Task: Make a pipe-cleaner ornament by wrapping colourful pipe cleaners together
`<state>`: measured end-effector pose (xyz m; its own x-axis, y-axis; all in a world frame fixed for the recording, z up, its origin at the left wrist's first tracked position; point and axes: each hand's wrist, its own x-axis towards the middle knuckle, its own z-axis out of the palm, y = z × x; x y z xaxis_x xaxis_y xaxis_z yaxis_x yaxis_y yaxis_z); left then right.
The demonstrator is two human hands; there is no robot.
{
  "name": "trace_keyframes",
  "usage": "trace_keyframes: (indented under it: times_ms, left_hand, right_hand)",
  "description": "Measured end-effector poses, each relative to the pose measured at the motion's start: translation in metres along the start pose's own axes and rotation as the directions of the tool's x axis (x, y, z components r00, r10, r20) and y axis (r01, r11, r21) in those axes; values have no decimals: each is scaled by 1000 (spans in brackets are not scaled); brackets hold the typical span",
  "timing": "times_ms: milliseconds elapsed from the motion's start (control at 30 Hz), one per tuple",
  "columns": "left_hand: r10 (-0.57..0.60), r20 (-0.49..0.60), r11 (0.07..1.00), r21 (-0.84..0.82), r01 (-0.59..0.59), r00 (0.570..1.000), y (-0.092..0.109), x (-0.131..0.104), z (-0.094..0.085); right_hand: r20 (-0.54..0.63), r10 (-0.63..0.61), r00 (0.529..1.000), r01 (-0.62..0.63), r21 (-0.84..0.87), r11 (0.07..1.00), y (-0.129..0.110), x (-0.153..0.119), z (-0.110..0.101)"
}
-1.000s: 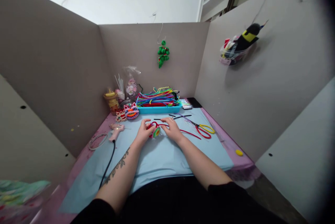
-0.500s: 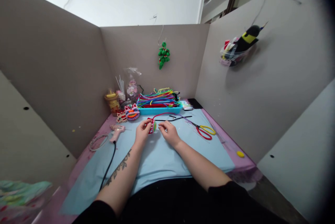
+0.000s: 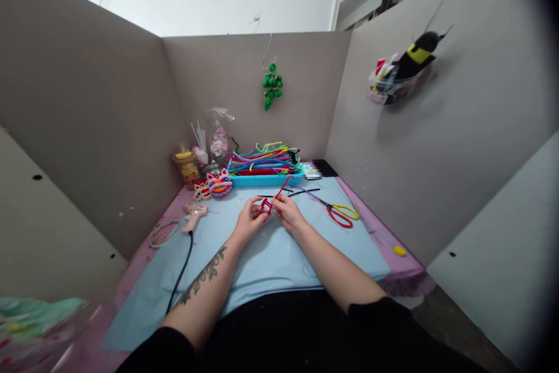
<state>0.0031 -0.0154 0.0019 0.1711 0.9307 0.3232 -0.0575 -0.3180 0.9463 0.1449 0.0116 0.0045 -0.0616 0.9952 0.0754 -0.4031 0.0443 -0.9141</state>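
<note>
A small red piece [image 3: 266, 206] of bent pipe cleaner sits between my two hands above the light blue cloth [image 3: 279, 262]. My left hand [image 3: 252, 217] grips it from the left side, fingers curled round its edge. On the right, my right hand [image 3: 287, 210] pinches a red strand [image 3: 283, 187] that sticks up from the piece. Fingers cover part of the piece. Scissors [image 3: 340, 214] with one yellow and one red handle lie to the right, beside a purple strand. Black strands [image 3: 301, 191] rest just behind my hands.
A blue tray [image 3: 262, 181] of colourful pipe cleaners stands at the back. Left of it are finished faces [image 3: 219, 183], a lidded cup [image 3: 186, 167] and a pink glue gun [image 3: 194, 219] with a black cord. Grey panels [image 3: 253, 88] surround the table; a yellow disc [image 3: 399, 251] lies right.
Both hands have shifted right and closer together, and the piece has turned, showing its red side. My right hand has closed on the red strand, which now points upward.
</note>
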Motion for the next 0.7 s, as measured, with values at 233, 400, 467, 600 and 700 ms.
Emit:
trace_keyframes:
  times_ms: [233,400,467,600,700]
  left_hand:
    - [-59,-270,992,-123,26,961,0,7,-6]
    - [-107,-364,946,-324,-18,925,-1,10,-11]
    - [-137,-369,927,-375,-13,919,-1,10,-12]
    - [-200,-370,889,-457,10,907,3,10,-14]
    - [-227,-359,835,-549,-9,905,2,12,-15]
  right_hand:
    - [141,-313,939,340,-259,904,-7,-18,6]
    - [514,-293,806,550,-468,692,0,-33,14]
    - [597,-255,761,595,-483,642,3,-34,16]
    - [595,-175,784,539,-515,667,9,-29,16]
    - [488,-140,861,420,-528,738,13,-25,15]
